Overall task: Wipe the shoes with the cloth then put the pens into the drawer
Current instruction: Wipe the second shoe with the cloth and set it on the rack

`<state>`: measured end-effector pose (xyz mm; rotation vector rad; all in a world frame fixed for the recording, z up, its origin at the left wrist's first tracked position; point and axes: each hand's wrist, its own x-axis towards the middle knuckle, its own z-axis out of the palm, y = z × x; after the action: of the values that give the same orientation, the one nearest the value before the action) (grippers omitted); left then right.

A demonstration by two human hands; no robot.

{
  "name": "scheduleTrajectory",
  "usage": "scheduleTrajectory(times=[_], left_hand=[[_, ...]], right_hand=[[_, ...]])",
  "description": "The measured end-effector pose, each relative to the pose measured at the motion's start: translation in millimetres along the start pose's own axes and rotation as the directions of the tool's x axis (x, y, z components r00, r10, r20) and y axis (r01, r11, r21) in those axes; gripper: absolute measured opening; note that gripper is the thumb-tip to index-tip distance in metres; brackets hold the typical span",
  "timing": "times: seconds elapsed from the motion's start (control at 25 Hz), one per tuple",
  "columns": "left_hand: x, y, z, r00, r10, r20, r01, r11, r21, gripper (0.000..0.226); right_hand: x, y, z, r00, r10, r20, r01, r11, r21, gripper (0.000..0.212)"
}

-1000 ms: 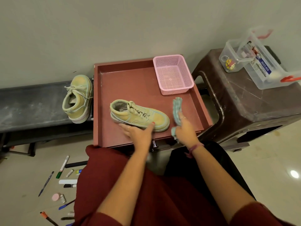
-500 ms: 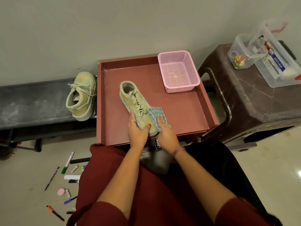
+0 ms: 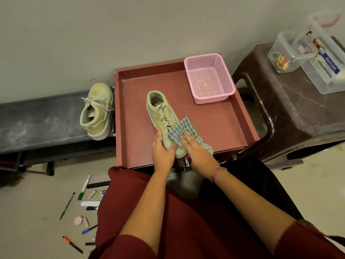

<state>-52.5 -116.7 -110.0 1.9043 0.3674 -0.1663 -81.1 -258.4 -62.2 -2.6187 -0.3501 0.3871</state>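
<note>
Right hand (image 3: pixel 194 146) is down flat, fingers straight, pressing the checked cloth (image 3: pixel 183 130) onto the toe end of the shoe (image 3: pixel 162 116). Left hand (image 3: pixel 162 148) is curled round the near side of that same shoe, gripping it steady. So that's one hand wiping, one hand bracing, and the shoe sits toe-towards-the-person inside the open red drawer (image 3: pixel 240 116), near its front edge.

What could go wrong? The cloth is only pinned under flat fingers, not gripped, so a quick stroke could bunch it up or let it slide off the rounded toe. And if the left hand loosens, the shoe will likely skid on the smooth drawer floor towards the pink basket (image 3: pixel 209 77) in the far right corner.

Look at the shoe itself: pale yellow-green high-top, laces loose and tangled, grubby fuzz at the collar, dull dusty patches on the upper. Plenty left to wipe, I'd say.

Its partner, the second shoe (image 3: pixel 97 111), sits outside the drawer on the dark bench surface (image 3: pixel 37 124) to the left, just beside the drawer wall, looking equally dusty. Down on the floor at the left, the pens (image 3: pixel 84 187) lie scattered among markers and small bits, well apart from the drawer. None are in yet, so that step is still to come.
</note>
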Motion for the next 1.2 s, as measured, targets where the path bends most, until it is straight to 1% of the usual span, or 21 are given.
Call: scheduleTrajectory(times=[0.08,0.16,0.28,0.36,0.44,0.56,0.6,0.64,0.68,0.76,0.88,0.96,1.0,1.08,1.2], left_hand=[[1.2,-0.7,-1.5,1.0,-0.011,0.024,0.011,1.0,-0.007,0.099],[1.9,0.9,-4.1,0.998,-0.041,0.051,0.042,0.999,-0.013,0.101],[1.3,6.9,-10.0,0.996,-0.056,0.075,0.056,0.998,0.003,0.101],[0.9,9.3,-11.4,0.995,-0.062,0.078,0.062,0.998,-0.002,0.1],[1.4,9.4,-11.5,0.995,-0.08,0.065,0.082,0.996,-0.025,0.099],[1.0,7.0,-8.0,0.995,-0.086,0.055,0.088,0.995,-0.036,0.096],[0.3,7.5,-7.1,0.994,-0.087,0.06,0.089,0.995,-0.042,0.094],[0.1,7.6,-7.0,0.994,-0.09,0.065,0.094,0.994,-0.055,0.093],[0.7,6.8,-8.0,0.993,-0.096,0.072,0.101,0.992,-0.069,0.092],[3.6,5.2,-10.0,0.99,-0.103,0.091,0.11,0.991,-0.073,0.093],[4.7,7.1,-13.1,0.986,-0.117,0.116,0.123,0.991,-0.047,0.096],[4.4,8.2,-15.1,0.985,-0.116,0.128,0.122,0.992,-0.042,0.094],[4.4,9.5,-15.6,0.985,-0.115,0.13,0.122,0.992,-0.042,0.093],[6.3,11.5,-15.0,0.985,-0.119,0.125,0.127,0.99,-0.061,0.091],[4.0,8.8,-13.6,0.984,-0.127,0.123,0.137,0.988,-0.074,0.089]], right_hand=[[12.3,-0.6,-2.0,0.997,0.072,-0.002,-0.071,0.991,0.111,0.085],[46.9,0.0,-12.7,0.989,0.144,0.043,-0.15,0.959,0.242,0.08],[107.4,-1.2,-32.6,0.982,0.166,0.091,-0.187,0.926,0.327,0.076],[129.8,-10.6,-39.3,0.984,0.16,0.078,-0.177,0.928,0.328,0.077],[123.5,-20.3,-36.0,0.992,0.11,0.053,-0.12,0.963,0.242,0.078],[68.7,-5.9,-23.4,1.0,0.03,0.01,-0.03,0.998,0.058,0.081],[46.4,3.5,-17.5,1.0,-0.014,0.017,0.014,1.0,0.007,0.082],[27.6,10.9,-11.3,0.999,-0.044,0.028,0.044,0.999,-0.004,0.085],[16.4,16.1,-5.8,0.998,-0.05,0.035,0.049,0.998,0.028,0.088],[20.6,17.5,-4.9,0.999,0.003,0.042,-0.01,0.986,0.164,0.088],[73.9,11.7,-18.3,0.994,0.086,0.068,-0.104,0.93,0.353,0.078],[110.8,4.8,-29.9,0.989,0.118,0.091,-0.146,0.892,0.429,0.077],[121.7,0.5,-35.7,0.985,0.133,0.108,-0.167,0.882,0.441,0.077],[122.9,-4.7,-41.5,0.986,0.127,0.109,-0.162,0.89,0.425,0.077],[71.4,1.8,-34.6,0.99,0.095,0.105,-0.129,0.912,0.389,0.078]])
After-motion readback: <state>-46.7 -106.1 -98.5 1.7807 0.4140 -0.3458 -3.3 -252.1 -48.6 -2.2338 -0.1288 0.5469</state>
